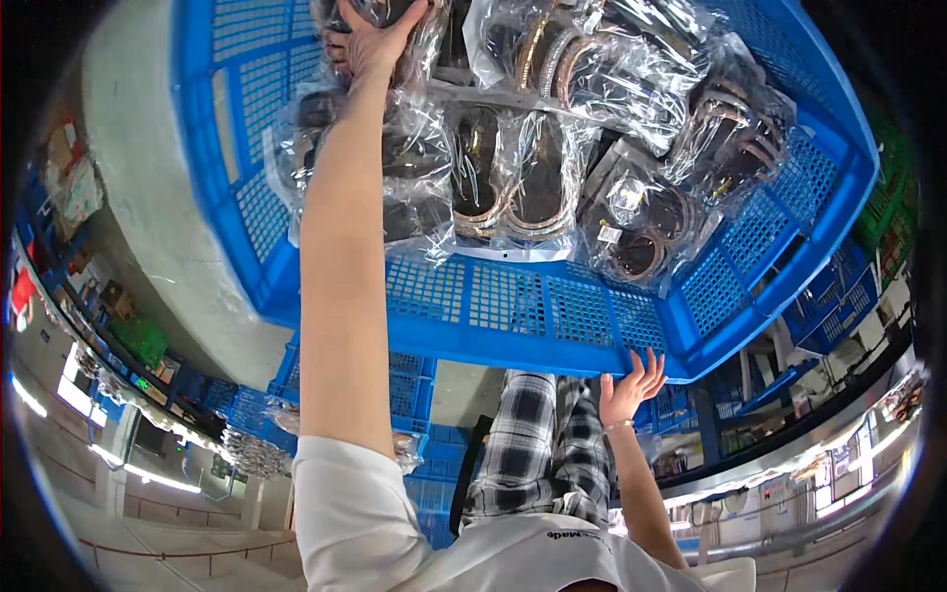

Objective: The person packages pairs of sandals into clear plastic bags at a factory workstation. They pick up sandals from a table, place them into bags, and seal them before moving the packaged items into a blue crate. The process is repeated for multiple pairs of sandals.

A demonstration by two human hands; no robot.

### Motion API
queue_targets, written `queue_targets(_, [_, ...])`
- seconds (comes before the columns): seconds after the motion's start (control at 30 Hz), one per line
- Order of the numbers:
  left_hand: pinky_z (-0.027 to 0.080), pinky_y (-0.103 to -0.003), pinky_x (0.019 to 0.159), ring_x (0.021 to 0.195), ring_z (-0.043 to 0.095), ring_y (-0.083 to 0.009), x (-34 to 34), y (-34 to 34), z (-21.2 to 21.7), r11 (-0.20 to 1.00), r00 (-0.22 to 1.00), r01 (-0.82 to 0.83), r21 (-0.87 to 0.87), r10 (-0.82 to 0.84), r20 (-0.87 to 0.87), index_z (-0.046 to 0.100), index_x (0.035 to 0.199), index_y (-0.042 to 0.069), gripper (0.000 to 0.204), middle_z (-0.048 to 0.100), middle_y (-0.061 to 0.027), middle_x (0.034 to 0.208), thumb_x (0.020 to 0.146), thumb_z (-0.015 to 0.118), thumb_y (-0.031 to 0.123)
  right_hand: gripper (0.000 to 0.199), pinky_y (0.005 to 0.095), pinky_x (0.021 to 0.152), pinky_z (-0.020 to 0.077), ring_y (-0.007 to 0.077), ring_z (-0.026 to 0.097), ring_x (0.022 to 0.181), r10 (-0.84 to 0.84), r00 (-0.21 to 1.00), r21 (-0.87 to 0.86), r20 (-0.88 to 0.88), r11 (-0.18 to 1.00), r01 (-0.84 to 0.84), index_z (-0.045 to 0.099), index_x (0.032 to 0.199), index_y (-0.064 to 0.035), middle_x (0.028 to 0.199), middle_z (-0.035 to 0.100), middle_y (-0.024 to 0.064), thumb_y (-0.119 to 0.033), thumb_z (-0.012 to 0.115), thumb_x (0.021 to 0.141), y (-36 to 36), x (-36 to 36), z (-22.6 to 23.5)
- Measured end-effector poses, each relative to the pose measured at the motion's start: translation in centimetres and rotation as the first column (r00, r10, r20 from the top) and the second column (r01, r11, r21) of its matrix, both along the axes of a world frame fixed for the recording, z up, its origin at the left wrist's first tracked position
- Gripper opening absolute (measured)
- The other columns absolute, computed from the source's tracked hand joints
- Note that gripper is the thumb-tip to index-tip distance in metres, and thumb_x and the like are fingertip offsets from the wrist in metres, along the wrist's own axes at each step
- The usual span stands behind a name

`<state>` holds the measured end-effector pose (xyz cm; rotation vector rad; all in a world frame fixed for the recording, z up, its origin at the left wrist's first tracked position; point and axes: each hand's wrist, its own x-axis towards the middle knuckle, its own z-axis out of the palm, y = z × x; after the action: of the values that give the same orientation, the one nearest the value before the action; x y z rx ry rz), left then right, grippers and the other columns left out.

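My left arm reaches far over a large blue plastic basket [483, 335]. At the top of the view, my left hand [371, 41] is closed around a clear plastic bag [426, 44] with something dark inside. Its fingertips are partly cut off by the picture's edge. Several more clear bags lie in the basket. One middle bag [538, 183] holds curved, headband-like loops in dark and rosy metallic tones. Another bag [641, 222] with similar round bands lies to its right. My right hand [627, 391] touches the basket's near rim with fingers apart, holding nothing.
Below the big basket are further blue crates [409, 395]. A blue crate [838, 296] and a green crate [885, 202] stand at the right. A pale green surface [133, 128] lies left of the basket. Curving workbenches with goods line both sides.
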<state>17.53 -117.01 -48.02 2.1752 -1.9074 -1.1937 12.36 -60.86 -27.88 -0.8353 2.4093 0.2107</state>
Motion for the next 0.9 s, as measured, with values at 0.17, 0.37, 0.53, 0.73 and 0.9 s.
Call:
queue_targets(0.17, [0.021,-0.057,0.099,0.129,0.005,-0.0483,-2.4,0.3,-1.3,1.0,0.962,0.004,-0.008,-0.001,0.273,-0.004,0.14,0.026,0.112,-0.009,-0.0301,0.14,0.063,0.069,0.058,0.066,0.0566,0.101,0.0047,0.0386,0.018,0.128,0.008,1.0,0.044,0.011,0.999,-0.009,0.035,0.122,-0.0057,0.132,0.03,0.0168,-0.059,0.035,0.084,-0.2,0.0,-0.4])
queue_targets(0.37, [0.017,-0.057,0.101,0.128,0.009,-0.0496,-3.0,-0.2,2.9,0.971,0.899,0.198,0.134,-0.234,0.37,-0.002,0.141,0.023,0.103,0.007,-0.0271,0.142,0.068,0.054,0.07,0.067,0.0575,0.101,0.0057,0.038,0.017,0.128,0.032,0.994,0.159,0.104,0.986,-0.049,0.031,0.124,-0.0064,0.131,0.028,0.0164,-0.043,0.059,0.076,0.0,-0.4,0.4])
queue_targets(0.53, [0.009,-0.054,0.104,0.129,0.013,-0.0416,-2.1,4.6,7.1,0.844,0.88,0.462,-0.272,-0.398,0.26,0.015,0.137,0.01,0.083,0.017,-0.0236,0.14,0.077,0.049,0.056,0.064,0.0571,0.102,0.0064,0.0368,0.017,0.128,0.015,0.99,0.209,0.14,0.977,-0.044,0.032,0.125,-0.0059,0.131,0.029,0.0167,-0.045,0.054,0.08,-0.9,-1.1,1.5])
queue_targets(0.73, [0.029,-0.049,0.095,0.112,0.041,-0.0392,2.2,32.7,27.0,0.842,0.778,0.462,-0.279,-0.536,-0.328,0.044,0.114,0.003,0.045,0.045,-0.0218,0.117,0.075,0.059,0.019,0.072,0.0496,0.106,0.0133,0.0357,0.01,0.133,0.126,0.944,0.155,0.304,0.972,-0.179,0.017,0.136,-0.0004,0.144,0.013,0.0199,-0.046,0.041,0.086,-0.9,-0.6,6.3])
queue_targets(0.9, [0.022,-0.061,0.096,0.124,0.027,-0.0413,12.9,54.9,37.6,0.621,0.717,0.67,0.406,-0.683,-0.14,0.042,0.128,0.013,0.059,0.032,-0.0225,0.132,0.078,0.053,0.042,0.06,0.0437,0.107,0.0144,0.028,0.018,0.133,-0.026,0.896,0.242,0.442,0.966,-0.091,0.022,0.135,0.0016,0.142,0.022,0.0158,-0.033,0.036,0.088,8.5,2.9,10.9])
